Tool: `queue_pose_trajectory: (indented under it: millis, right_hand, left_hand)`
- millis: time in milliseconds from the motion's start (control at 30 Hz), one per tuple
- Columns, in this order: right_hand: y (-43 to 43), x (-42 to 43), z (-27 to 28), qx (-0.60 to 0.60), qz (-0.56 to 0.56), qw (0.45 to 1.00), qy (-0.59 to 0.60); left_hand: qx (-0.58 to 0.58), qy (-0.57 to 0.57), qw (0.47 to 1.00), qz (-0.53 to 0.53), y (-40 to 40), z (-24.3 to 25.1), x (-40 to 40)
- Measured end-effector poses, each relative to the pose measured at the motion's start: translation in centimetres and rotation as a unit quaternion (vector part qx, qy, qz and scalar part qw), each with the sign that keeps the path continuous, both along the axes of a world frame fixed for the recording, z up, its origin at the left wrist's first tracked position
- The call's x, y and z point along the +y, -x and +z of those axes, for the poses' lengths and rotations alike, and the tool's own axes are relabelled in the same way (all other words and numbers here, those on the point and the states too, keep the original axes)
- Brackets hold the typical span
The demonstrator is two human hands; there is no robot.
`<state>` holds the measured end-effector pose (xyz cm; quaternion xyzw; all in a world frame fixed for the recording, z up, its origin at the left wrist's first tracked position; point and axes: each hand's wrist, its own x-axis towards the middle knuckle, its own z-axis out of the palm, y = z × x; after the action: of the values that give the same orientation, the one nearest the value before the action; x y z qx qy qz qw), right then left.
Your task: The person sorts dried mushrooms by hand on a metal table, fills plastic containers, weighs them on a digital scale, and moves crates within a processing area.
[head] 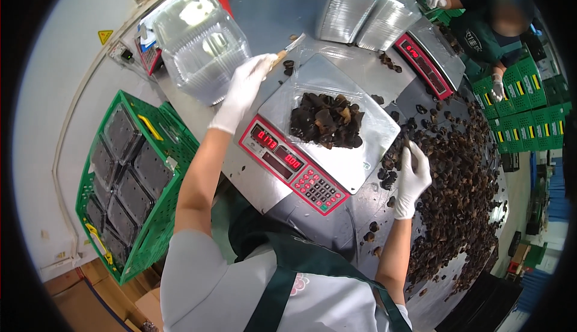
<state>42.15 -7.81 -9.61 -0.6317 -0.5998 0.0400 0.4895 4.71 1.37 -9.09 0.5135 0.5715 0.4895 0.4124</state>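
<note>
In a white glove, my left hand (pixel 252 77) grips a small tool with a wooden handle and a flat metal blade (pixel 295 42), held beyond the far left side of the digital scale (pixel 315 192). A clear plastic clamshell box (pixel 306 79) stands open on the scale's steel plate (pixel 347 169), with dark wood ear mushrooms (pixel 327 120) heaped in it. My gloved right hand (pixel 414 176) is right of the plate, its fingertips pinched on what looks like a small mushroom piece (pixel 406 142). The scale's red digits are lit.
Loose mushrooms (pixel 451 206) cover the table's right side. Stacked empty clamshells (pixel 203 52) stand at left, with more (pixel 347 12) at the back. A green crate (pixel 130 260) of filled boxes is at left. Across the table, a gloved person (pixel 487 39) stands by a second scale (pixel 423 66).
</note>
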Motion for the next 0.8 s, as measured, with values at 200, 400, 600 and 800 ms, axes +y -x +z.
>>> queue_pose_trajectory:
  millis: [200,400,600,800]
  right_hand:
    - [-7.6,-5.7,-6.3,-0.04,-0.059,0.967,0.246]
    - [-6.1,-6.0,-3.7,0.048,-0.059,0.968,0.239]
    - [-2.0,-3.3,0.8,0.121,0.055,0.976,0.173]
    - [1.1,-0.3,1.8,0.209,0.141,0.941,0.223]
  left_hand:
    - [-0.167,0.088,0.981,-0.042,-1.4,-1.2,3.8]
    - [-0.262,0.095,0.96,-0.023,-3.4,-0.7,5.4]
    - [-0.203,-0.087,0.975,-0.007,-3.6,0.5,-1.2]
    - [0.207,-0.154,0.966,0.025,-5.6,-1.7,-9.0]
